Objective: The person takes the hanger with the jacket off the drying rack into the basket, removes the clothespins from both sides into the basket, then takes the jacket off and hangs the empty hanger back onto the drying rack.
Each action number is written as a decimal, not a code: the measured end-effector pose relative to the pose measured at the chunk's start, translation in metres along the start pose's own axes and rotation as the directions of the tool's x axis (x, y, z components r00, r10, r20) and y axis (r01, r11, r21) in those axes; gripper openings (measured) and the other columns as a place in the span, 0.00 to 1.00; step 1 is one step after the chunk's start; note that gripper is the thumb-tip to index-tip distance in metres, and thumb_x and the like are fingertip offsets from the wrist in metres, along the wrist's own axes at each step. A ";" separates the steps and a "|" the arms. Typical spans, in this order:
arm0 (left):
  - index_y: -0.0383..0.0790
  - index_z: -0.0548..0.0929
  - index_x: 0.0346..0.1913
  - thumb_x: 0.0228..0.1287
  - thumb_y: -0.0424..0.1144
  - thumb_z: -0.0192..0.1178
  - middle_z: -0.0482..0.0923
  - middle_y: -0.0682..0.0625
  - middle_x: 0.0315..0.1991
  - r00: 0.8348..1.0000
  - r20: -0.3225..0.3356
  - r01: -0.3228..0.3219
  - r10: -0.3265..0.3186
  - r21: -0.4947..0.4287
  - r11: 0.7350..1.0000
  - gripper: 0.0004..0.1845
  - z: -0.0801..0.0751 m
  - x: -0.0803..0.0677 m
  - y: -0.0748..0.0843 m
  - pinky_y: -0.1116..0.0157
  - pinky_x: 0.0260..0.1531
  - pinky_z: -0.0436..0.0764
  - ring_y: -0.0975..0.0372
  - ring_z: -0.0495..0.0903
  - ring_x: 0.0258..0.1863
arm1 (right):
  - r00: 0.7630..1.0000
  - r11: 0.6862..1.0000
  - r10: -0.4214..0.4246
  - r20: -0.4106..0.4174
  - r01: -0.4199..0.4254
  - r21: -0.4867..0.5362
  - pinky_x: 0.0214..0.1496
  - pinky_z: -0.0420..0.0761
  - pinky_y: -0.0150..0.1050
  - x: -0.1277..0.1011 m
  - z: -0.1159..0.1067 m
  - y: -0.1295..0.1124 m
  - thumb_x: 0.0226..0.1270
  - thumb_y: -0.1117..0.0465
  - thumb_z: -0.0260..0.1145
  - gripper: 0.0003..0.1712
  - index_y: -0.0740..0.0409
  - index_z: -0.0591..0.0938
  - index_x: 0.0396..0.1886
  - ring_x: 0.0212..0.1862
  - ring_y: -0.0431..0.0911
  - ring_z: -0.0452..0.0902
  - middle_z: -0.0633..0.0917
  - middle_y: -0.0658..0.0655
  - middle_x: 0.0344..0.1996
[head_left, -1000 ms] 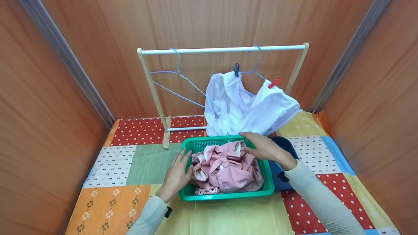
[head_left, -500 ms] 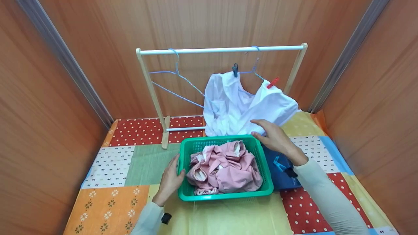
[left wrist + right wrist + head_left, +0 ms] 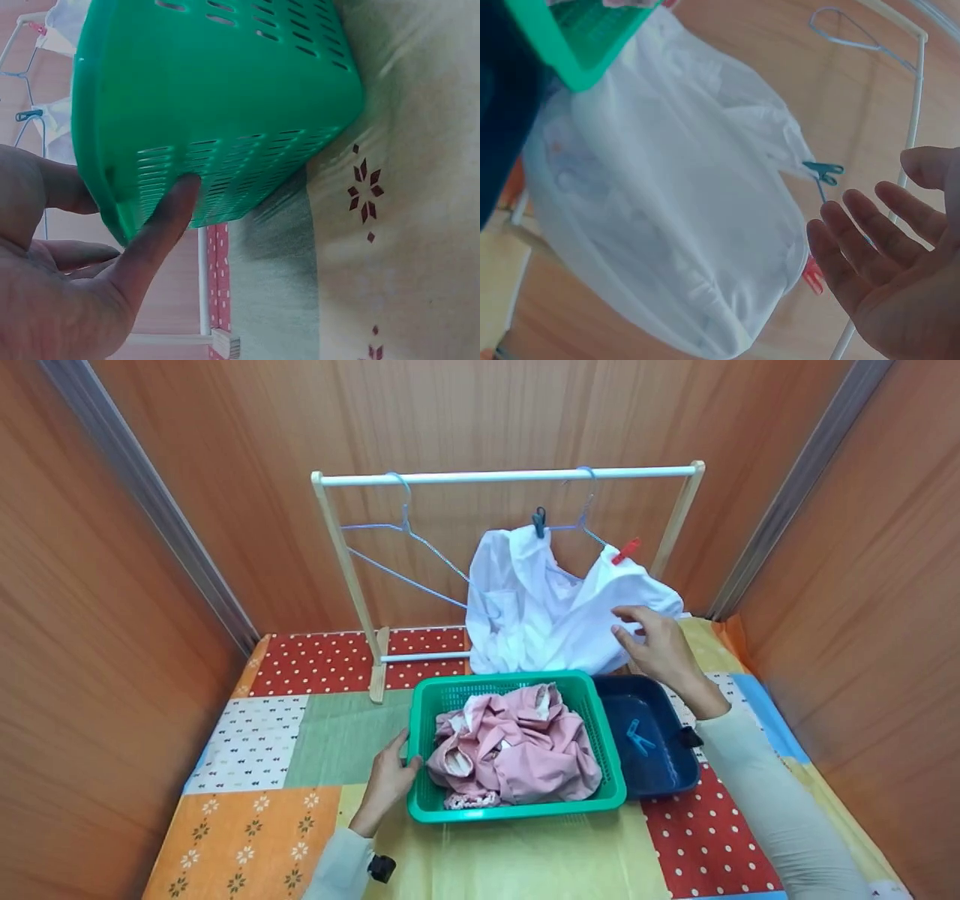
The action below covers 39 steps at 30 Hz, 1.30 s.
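Observation:
A green plastic basket (image 3: 517, 810) on the patchwork cloth holds a crumpled pink garment (image 3: 517, 742). My left hand (image 3: 394, 772) grips the basket's left rim; in the left wrist view its thumb (image 3: 161, 225) lies against the slotted green wall (image 3: 225, 97). My right hand (image 3: 652, 641) is raised behind the basket, just in front of a white garment (image 3: 555, 607), its palm open and fingers (image 3: 855, 247) spread, holding nothing. The white garment (image 3: 667, 195) hangs from a wire hanger, pinned by a dark clip (image 3: 538, 519) and a red clip (image 3: 626, 550).
A small rack with a white rail (image 3: 510, 475) stands at the back, with an empty blue wire hanger (image 3: 409, 547) on its left. A dark blue tray (image 3: 664, 787) with a blue clip (image 3: 637, 735) sits right of the basket. Wooden walls close in on three sides.
My right hand has lifted off the pink garment and moved up and right to the white garment, uncovering the blue tray. My left hand slid nearer along the basket's left rim.

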<state>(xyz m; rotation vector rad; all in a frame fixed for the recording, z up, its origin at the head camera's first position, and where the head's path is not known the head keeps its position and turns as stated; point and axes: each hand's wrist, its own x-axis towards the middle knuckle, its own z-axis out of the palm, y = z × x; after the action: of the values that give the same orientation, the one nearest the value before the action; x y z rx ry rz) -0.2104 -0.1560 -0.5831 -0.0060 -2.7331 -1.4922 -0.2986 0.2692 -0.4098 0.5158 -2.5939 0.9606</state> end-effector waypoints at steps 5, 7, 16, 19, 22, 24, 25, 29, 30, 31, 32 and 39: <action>0.27 0.61 0.72 0.67 0.29 0.56 0.72 0.29 0.64 1.000 0.009 0.022 -0.021 -0.048 0.999 0.32 0.000 0.000 -0.001 0.44 0.55 0.78 0.41 0.81 0.55 | 0.997 1.000 -0.007 -0.079 0.005 -0.024 0.53 0.81 0.58 0.008 -0.006 0.008 0.73 0.56 0.60 0.20 0.62 0.79 0.58 0.55 0.60 0.81 0.83 0.64 0.54; 0.27 0.61 0.72 0.68 0.29 0.56 0.73 0.28 0.62 1.000 0.017 0.027 -0.026 -0.060 0.998 0.32 0.001 0.000 -0.002 0.44 0.54 0.79 0.40 0.80 0.56 | 0.994 1.000 -0.005 -0.112 0.002 -0.027 0.52 0.82 0.58 0.011 -0.009 0.012 0.73 0.56 0.60 0.20 0.62 0.80 0.58 0.53 0.59 0.81 0.84 0.64 0.53; 0.29 0.60 0.73 0.70 0.30 0.55 0.78 0.28 0.55 0.999 0.028 0.045 -0.043 -0.057 0.997 0.32 0.004 -0.004 -0.005 0.44 0.51 0.80 0.42 0.82 0.53 | 0.961 0.999 0.014 -0.275 -0.025 -0.036 0.53 0.82 0.56 0.033 -0.010 0.043 0.72 0.59 0.61 0.15 0.63 0.82 0.52 0.50 0.57 0.80 0.84 0.63 0.48; 0.29 0.59 0.74 0.70 0.30 0.55 0.78 0.28 0.56 0.998 0.031 0.050 -0.048 -0.060 0.997 0.32 0.004 -0.005 -0.006 0.44 0.51 0.80 0.41 0.82 0.53 | 0.953 0.997 0.031 -0.301 -0.052 -0.062 0.56 0.79 0.56 0.041 -0.010 0.051 0.71 0.60 0.61 0.14 0.64 0.82 0.51 0.52 0.58 0.78 0.84 0.64 0.48; 0.30 0.59 0.74 0.70 0.30 0.55 0.77 0.28 0.57 0.998 0.037 0.052 -0.049 -0.072 0.996 0.32 0.003 -0.004 -0.005 0.44 0.51 0.80 0.41 0.81 0.54 | 0.960 0.992 0.059 -0.274 -0.088 -0.094 0.61 0.73 0.58 0.049 -0.012 0.057 0.71 0.60 0.62 0.16 0.64 0.81 0.53 0.56 0.60 0.74 0.81 0.65 0.53; 0.30 0.59 0.74 0.70 0.30 0.55 0.77 0.28 0.57 0.998 0.040 0.052 -0.049 -0.077 0.996 0.32 0.003 -0.004 -0.005 0.43 0.51 0.80 0.41 0.81 0.55 | 0.968 0.987 0.091 -0.235 -0.119 -0.111 0.64 0.69 0.60 0.054 -0.014 0.059 0.71 0.58 0.62 0.18 0.63 0.79 0.56 0.60 0.61 0.70 0.78 0.65 0.57; 0.30 0.58 0.74 0.70 0.30 0.55 0.77 0.28 0.57 0.998 0.042 0.052 -0.049 -0.078 0.996 0.32 0.003 -0.003 -0.004 0.44 0.51 0.80 0.40 0.81 0.55 | 0.971 0.984 0.111 -0.213 -0.138 -0.117 0.65 0.68 0.60 0.057 -0.015 0.061 0.71 0.57 0.61 0.20 0.62 0.78 0.58 0.61 0.61 0.69 0.77 0.65 0.58; 0.30 0.59 0.74 0.70 0.30 0.55 0.76 0.28 0.58 0.998 0.039 0.052 -0.049 -0.079 0.996 0.32 0.003 -0.003 -0.003 0.44 0.51 0.80 0.40 0.81 0.55 | 0.973 0.972 0.182 -0.139 -0.199 -0.122 0.67 0.68 0.61 0.064 -0.017 0.066 0.74 0.52 0.59 0.25 0.60 0.72 0.64 0.64 0.61 0.68 0.73 0.64 0.63; 0.30 0.59 0.74 0.70 0.30 0.55 0.77 0.28 0.57 0.998 0.034 0.049 -0.047 -0.081 0.995 0.32 0.003 -0.002 -0.003 0.44 0.51 0.80 0.40 0.81 0.54 | 0.973 0.971 0.194 -0.122 -0.208 -0.116 0.67 0.68 0.61 0.066 -0.018 0.067 0.74 0.51 0.58 0.26 0.59 0.71 0.66 0.64 0.61 0.68 0.73 0.65 0.63; 0.29 0.59 0.74 0.70 0.30 0.55 0.77 0.28 0.57 0.999 0.030 0.046 -0.044 -0.080 0.996 0.32 0.003 -0.003 -0.004 0.44 0.51 0.80 0.40 0.82 0.53 | 0.973 0.970 0.205 -0.103 -0.216 -0.110 0.67 0.69 0.61 0.068 -0.018 0.067 0.75 0.50 0.57 0.27 0.58 0.70 0.67 0.63 0.61 0.69 0.73 0.65 0.63; 0.29 0.59 0.74 0.70 0.30 0.55 0.78 0.28 0.56 0.999 0.027 0.046 -0.044 -0.080 0.996 0.32 0.003 -0.003 -0.004 0.44 0.51 0.80 0.41 0.82 0.53 | 0.972 0.968 0.217 -0.086 -0.226 -0.106 0.67 0.69 0.61 0.069 -0.018 0.068 0.75 0.49 0.56 0.27 0.57 0.70 0.68 0.63 0.61 0.70 0.74 0.65 0.63; 0.29 0.58 0.74 0.70 0.30 0.55 0.78 0.28 0.55 0.999 0.027 0.040 -0.037 -0.090 0.995 0.32 0.003 -0.004 -0.006 0.44 0.51 0.80 0.42 0.83 0.53 | 0.963 0.955 0.270 -0.003 -0.268 -0.128 0.64 0.72 0.62 0.075 -0.013 0.067 0.77 0.48 0.53 0.27 0.52 0.71 0.70 0.59 0.62 0.75 0.77 0.64 0.63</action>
<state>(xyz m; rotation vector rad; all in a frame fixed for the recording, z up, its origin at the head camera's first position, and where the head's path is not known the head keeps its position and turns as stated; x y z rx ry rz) -0.2062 -0.1565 -0.5904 0.0258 -2.6976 -1.6364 -0.3917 0.3087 -0.4063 0.1370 -2.7649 0.8639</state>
